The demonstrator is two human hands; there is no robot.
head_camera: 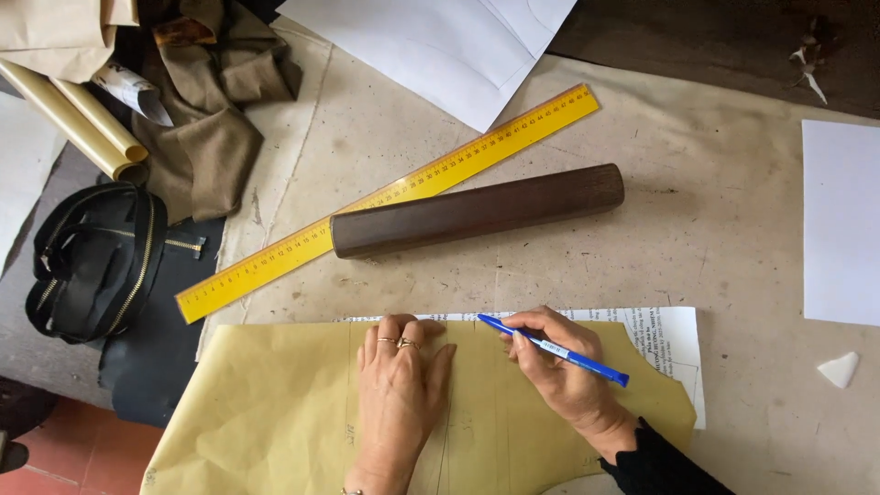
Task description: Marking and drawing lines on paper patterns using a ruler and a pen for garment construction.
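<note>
The tan pattern paper (275,412) is pinned flat at the near edge by the left hand (401,385), fingers released and spread. A blue pen (553,349) is grasped by the right hand (559,367), its tip set at the paper's far edge, over a printed sheet (669,339). Should the flat hand lift, the paper could slide and the line wander. Farther off, a dark wooden bar (477,211) lies against a yellow ruler (385,197); if nudged, it might roll.

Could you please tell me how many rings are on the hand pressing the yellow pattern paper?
2: both rings sit side by side on neighbouring fingers of the left hand; others could be hidden.
</note>
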